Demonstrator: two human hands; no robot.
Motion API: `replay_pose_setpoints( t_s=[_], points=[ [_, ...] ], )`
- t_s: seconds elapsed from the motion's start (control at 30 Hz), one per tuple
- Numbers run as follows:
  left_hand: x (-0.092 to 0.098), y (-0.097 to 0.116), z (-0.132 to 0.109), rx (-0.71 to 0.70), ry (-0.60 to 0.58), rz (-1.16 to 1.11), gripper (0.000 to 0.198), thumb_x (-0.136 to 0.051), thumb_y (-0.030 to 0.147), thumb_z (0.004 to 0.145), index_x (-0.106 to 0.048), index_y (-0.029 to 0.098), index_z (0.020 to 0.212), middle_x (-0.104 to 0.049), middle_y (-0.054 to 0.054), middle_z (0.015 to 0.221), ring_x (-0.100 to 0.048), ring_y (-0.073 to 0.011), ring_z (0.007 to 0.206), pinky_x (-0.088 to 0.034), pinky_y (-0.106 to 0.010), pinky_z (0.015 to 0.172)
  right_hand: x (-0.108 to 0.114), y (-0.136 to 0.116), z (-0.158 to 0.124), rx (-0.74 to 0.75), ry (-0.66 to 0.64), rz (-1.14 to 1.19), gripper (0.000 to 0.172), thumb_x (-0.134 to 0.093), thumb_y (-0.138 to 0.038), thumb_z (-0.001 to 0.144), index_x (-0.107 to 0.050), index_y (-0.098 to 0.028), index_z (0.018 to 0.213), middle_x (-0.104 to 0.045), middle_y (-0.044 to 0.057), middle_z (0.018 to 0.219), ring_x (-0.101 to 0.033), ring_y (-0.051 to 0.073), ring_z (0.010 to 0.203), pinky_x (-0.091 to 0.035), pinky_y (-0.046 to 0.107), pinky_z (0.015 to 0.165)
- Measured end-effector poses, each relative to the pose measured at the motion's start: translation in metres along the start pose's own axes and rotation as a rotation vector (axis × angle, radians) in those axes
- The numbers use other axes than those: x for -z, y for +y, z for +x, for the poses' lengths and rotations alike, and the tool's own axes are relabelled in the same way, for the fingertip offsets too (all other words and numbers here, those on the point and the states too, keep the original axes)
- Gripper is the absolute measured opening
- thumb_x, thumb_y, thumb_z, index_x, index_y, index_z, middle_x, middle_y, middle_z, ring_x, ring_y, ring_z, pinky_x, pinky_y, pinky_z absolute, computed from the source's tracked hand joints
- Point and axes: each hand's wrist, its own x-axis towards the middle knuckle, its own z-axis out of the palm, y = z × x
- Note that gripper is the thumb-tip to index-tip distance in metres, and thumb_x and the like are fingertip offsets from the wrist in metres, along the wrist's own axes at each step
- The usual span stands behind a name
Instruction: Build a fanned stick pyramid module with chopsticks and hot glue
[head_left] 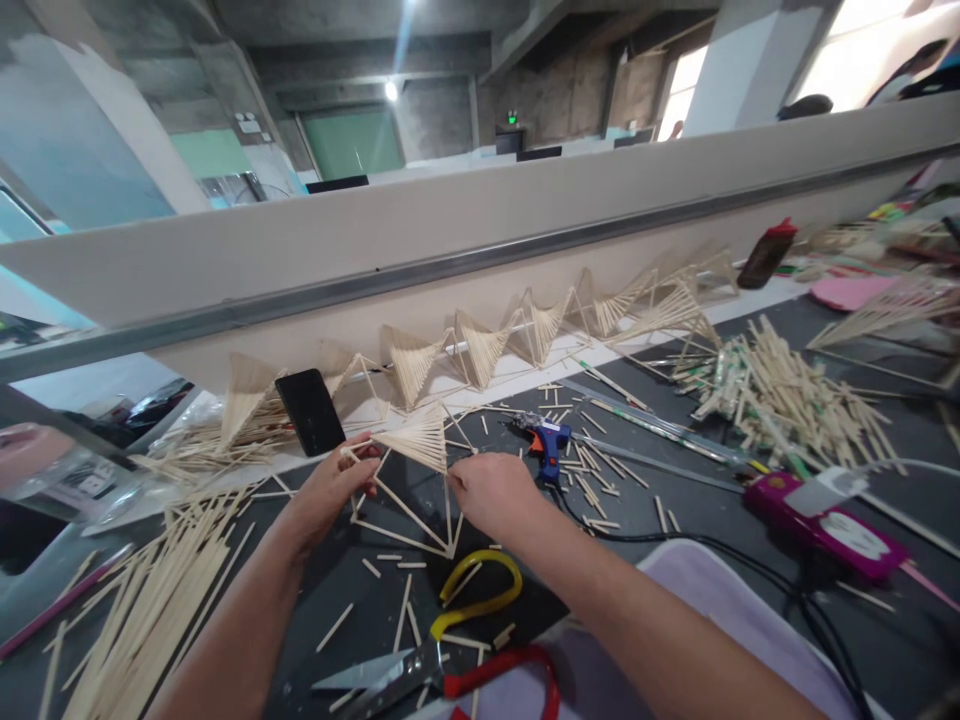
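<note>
Between my hands stands a wooden stick frame [420,442], built of thin sticks with a fan-like twisted row across its top. My left hand [335,486] has its thumb and fingers closed around the frame's left corner. My right hand [491,490] is curled at the frame's right side, fingertips pinched by the end of the fan; whether a small stick sits in them is hidden. Just right of that hand lies a blue glue gun [551,447] with an orange trigger. Scissors [431,655] with one yellow and one red handle lie in front of the frame.
Finished-looking stick frames [484,350] line the back wall near a black phone [310,410]. Long sticks [161,590] lie left, a heap of short sticks [787,395] right. A magenta power strip [825,525], black cable [675,538] and red-capped bottle [766,255] are also at right.
</note>
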Motion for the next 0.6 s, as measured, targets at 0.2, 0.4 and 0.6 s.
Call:
replay_pose_setpoints(
  t_s=[0.2, 0.4, 0.6],
  points=[
    [0.0023, -0.0047, 0.0018, -0.002, 0.018, -0.019, 0.057, -0.065, 0.037, 0.068, -0.049, 0.018, 0.120, -0.065, -0.006, 0.096, -0.053, -0.0118, 0.057, -0.044, -0.028, 0.058, -0.0015, 0.0015, 0.0007, -0.019, -0.003, 0.009, 0.030, -0.040, -0.028, 0.087, -0.069, -0.021, 0.086, -0.070, 0.008, 0.088, -0.064, 0.020, 0.085, -0.045, 0.028, 0.071],
    [0.0032, -0.0036, 0.0029, 0.023, 0.014, -0.016, 0.057, -0.065, 0.034, 0.067, -0.049, 0.017, 0.119, -0.063, -0.006, 0.099, -0.053, -0.0111, 0.055, -0.043, -0.028, 0.056, -0.0039, 0.0048, 0.0017, 0.017, 0.035, 0.013, 0.031, -0.038, -0.030, 0.088, -0.068, -0.021, 0.084, -0.071, 0.006, 0.086, -0.064, 0.020, 0.084, -0.044, 0.028, 0.068],
    [0.0021, 0.0020, 0.0002, 0.037, 0.010, -0.009, 0.055, -0.065, 0.032, 0.065, -0.050, 0.018, 0.116, -0.063, -0.004, 0.096, -0.053, -0.0113, 0.055, -0.044, -0.028, 0.056, -0.0043, 0.0070, 0.0023, 0.016, 0.030, 0.023, 0.032, -0.038, -0.033, 0.088, -0.068, -0.023, 0.085, -0.071, 0.005, 0.087, -0.064, 0.019, 0.083, -0.043, 0.027, 0.067]
  ],
)
